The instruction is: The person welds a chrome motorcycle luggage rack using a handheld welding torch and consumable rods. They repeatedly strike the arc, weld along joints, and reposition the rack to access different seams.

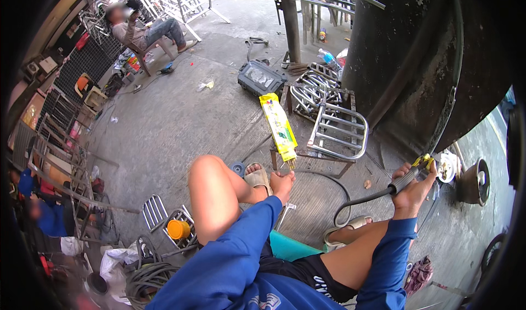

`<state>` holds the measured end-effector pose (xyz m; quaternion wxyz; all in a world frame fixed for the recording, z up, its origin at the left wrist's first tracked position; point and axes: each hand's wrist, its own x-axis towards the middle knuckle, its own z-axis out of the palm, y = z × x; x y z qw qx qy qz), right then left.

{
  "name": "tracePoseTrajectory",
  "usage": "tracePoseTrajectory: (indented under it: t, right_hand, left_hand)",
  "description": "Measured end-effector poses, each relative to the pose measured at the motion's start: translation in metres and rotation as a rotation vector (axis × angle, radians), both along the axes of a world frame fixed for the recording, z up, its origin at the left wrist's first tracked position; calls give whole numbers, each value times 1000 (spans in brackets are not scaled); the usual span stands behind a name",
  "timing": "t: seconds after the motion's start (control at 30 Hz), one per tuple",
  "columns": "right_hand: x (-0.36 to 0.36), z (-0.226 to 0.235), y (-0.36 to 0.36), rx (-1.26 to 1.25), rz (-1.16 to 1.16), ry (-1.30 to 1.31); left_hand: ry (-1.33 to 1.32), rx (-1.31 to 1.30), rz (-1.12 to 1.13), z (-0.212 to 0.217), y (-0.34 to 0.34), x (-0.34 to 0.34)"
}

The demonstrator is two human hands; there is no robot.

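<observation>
My right hand is wrapped round the grey handle of a welding electrode holder with yellow at its top end. A thick black cable runs from it and loops down to the floor. My left hand is closed in a pinch at the ends of thin welding rods, which stick out of a yellow packet. The packet lies along the left side of a low metal stand. On the stand's right rests a shiny tubular metal rack, apart from both hands.
Beyond the stand sits a dark case, near a pile of metal tube pieces. A large dark metal body rises at right beside a bucket. Coiled cable and an orange-lidded jar are low left. A person sits far left.
</observation>
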<state>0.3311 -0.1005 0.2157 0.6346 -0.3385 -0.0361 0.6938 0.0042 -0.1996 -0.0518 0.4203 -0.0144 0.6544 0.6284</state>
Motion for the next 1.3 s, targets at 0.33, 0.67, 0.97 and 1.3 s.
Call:
tracePoseTrajectory:
  t: [0.33,0.67,0.97,1.3]
  right_hand:
    - [2,-2,0,44,4,-13]
    - [15,0,2,99,17,-32]
    - [-31,1,-15,404,206,-281]
    - [-90,-27,-14,535,327,-411]
  left_hand:
    - [-192,20,-226,55,-88,122]
    - [758,-69,-937,198,-114,18]
    - [138,708,-404,255,83,39]
    - [-332,631,-659,208,82,108]
